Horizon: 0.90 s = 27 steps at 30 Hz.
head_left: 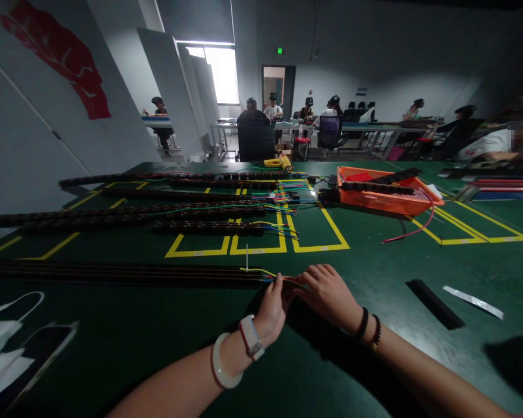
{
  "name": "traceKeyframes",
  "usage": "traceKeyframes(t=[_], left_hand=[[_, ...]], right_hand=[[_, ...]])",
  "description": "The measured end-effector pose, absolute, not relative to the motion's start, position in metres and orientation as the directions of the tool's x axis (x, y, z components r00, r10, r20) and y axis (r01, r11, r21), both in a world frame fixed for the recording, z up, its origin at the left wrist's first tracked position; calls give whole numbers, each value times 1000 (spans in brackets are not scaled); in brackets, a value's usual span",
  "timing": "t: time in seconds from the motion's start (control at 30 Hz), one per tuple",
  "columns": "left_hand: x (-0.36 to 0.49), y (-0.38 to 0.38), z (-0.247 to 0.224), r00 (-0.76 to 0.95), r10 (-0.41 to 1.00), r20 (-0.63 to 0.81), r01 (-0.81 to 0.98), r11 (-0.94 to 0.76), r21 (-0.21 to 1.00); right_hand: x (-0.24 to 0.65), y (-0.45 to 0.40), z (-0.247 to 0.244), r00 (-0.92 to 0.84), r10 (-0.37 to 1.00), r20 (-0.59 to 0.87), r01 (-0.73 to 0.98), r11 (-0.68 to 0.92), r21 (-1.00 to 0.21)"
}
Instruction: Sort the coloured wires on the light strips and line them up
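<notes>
A long black cable chain (157,273) lies across the near part of the green table, its right end close to my hands. Coloured wires (268,273), yellow, red and blue among them, come out of that end. A white cable tie (246,258) stands upright on the chain near the end. My left hand (273,310) is closed on the wires, thumb on top. My right hand (331,293) pinches the same wires just to the right, fingers curled. The wire tips are hidden by my fingers.
Several more cable chains (126,215) with loose wire ends lie farther back. An orange basket (375,206) holds black pieces. A yellow heat gun (279,162) sits at the far edge. A black strip (434,303) and a silvery strip (473,302) lie right. People sit at distant tables.
</notes>
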<state>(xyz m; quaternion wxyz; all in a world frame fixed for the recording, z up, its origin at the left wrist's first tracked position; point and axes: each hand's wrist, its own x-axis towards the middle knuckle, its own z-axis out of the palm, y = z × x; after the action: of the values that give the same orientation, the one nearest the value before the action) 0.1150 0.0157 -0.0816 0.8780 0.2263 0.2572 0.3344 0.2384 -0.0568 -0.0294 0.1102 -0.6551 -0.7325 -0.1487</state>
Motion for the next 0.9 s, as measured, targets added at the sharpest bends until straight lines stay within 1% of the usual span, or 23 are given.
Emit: traceKeyframes(t=[0.17,0.23,0.37,0.43,0.5,0.57,0.67,0.77,0.83,0.9], left_hand=[[115,15,-76,673,690,-266,-467,675,570],[115,15,-74,668,691,-277,-467,679,566],[115,14,-72,647,707,-284,-481,668,567],[115,14,-72,642,712,-285,-478,662,578],[115,14,-73,644,706,-294,-467,667,580],[115,14,-74,648,701,-297,-461,672,580],[115,14,-76,654,700,-287,-453,666,593],[114,14,-76,652,706,-277,-440,650,620],[113,14,-76,648,708,-280,-424,641,640],[113,14,-76,652,705,-278,-416,640,647]], right_hand=[[238,-59,-29,-81,949,303,995,61,75],[238,-57,-27,-49,964,261,998,41,38],[241,-51,-25,-27,990,136,995,39,-87],[241,-49,-27,-35,995,96,994,44,-97],[238,-49,-31,-29,993,112,999,33,-37],[234,-49,-37,-43,984,173,997,32,65],[227,-53,-46,-121,954,275,975,61,215],[226,-57,-52,-221,920,324,942,115,316],[227,-59,-52,-258,908,331,936,150,319],[231,-60,-47,-219,917,333,961,143,237]])
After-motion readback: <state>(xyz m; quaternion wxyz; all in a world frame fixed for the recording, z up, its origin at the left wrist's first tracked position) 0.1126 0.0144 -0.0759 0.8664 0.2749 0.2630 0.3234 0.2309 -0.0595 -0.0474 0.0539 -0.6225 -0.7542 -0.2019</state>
